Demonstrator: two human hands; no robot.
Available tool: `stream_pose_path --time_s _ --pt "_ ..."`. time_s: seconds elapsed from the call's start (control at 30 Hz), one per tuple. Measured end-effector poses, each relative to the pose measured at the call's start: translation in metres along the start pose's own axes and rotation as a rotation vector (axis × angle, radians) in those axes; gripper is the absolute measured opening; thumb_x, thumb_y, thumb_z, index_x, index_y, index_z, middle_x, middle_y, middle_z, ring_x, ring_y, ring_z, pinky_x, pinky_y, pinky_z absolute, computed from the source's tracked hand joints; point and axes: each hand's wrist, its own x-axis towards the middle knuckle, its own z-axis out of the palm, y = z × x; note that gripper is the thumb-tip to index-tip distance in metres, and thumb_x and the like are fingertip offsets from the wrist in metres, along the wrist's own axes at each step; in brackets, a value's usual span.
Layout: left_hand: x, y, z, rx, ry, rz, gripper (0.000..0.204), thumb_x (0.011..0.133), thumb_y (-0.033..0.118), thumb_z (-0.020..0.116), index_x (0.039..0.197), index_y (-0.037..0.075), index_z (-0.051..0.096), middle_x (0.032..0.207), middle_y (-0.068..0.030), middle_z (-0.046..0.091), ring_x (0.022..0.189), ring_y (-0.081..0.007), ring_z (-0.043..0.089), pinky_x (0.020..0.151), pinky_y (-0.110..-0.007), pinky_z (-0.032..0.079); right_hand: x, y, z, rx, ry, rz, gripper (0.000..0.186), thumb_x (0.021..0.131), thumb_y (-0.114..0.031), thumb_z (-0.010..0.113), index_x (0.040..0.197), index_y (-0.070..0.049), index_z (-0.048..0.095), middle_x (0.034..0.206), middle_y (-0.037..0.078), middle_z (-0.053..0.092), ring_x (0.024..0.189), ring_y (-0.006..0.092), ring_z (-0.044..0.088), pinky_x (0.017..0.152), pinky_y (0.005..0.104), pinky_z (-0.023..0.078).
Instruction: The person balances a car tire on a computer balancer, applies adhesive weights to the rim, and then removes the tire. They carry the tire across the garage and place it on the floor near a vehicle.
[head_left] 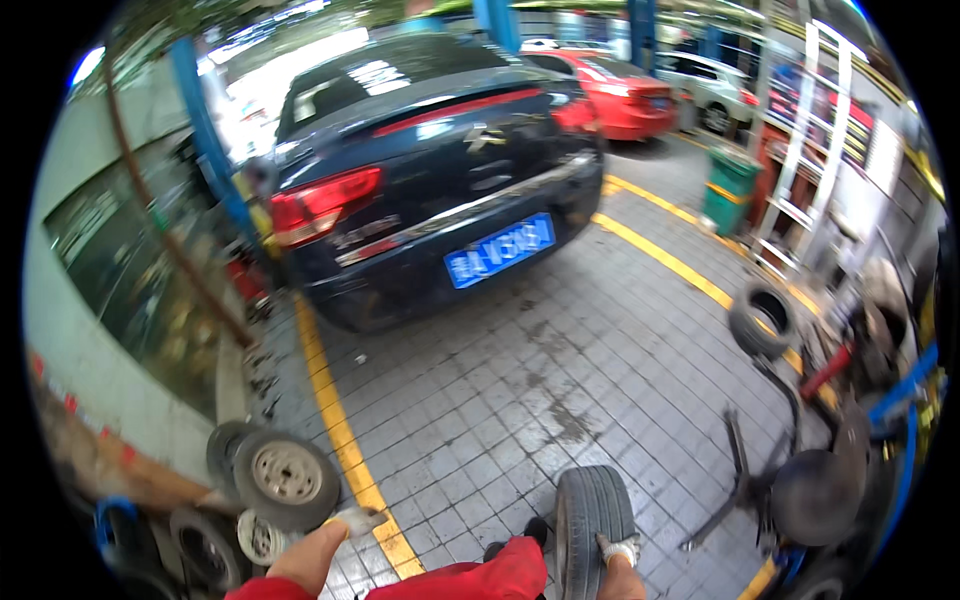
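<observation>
My right hand (621, 549), in a light work glove, lies on the tread of a black car tire (596, 498) that stands upright beside my right leg. Its thumb is apart from its other fingers and the palm rests flat on the rubber. Away to the left, my left hand (358, 521) wears a similar glove, with nothing seen in it. The fingers there stretch out toward the right, slightly blurred. Close to that hand is a wheel with a beige steel rim (287, 473), leaning against another tire.
A dark sedan (440, 180) stands ahead, its rear toward me. Yellow lines (330, 410) mark the tiled floor. To the right are a loose tire (762, 319), a machine with a round dark plate (818, 495), a green bin (731, 190) and a ladder (808, 150). Several tires (205, 548) lie lower left.
</observation>
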Motion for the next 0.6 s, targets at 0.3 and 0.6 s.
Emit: stream_pose_path --time_s 0.3,0.6 --pt "-0.01 0.068 -0.034 -0.062 0.007 -0.054 0.075 0.098 0.063 0.047 0.147 0.008 0.059 0.149 -0.0179 0.06 0.14 -0.0355 0.054 0.116 -0.041 0.04 0.055 -0.092 -0.029 -0.078 -0.082 0.079 0.149 0.057 -0.066 0.093 0.167 -0.009 0.01 0.169 0.019 0.028 0.152 0.0363 0.038 0.125 0.05 0.036" --pt "0.015 0.077 -0.028 -0.102 0.009 -0.175 0.078 0.096 0.07 0.046 0.148 0.015 0.06 0.15 -0.017 0.059 0.142 -0.0339 0.053 0.118 -0.04 0.039 0.122 -0.116 -0.028 -0.238 -0.231 -0.272 0.16 0.055 -0.069 0.093 0.166 -0.002 0.001 0.168 0.023 0.029 0.154 0.0343 0.035 0.125 0.0429 0.035"
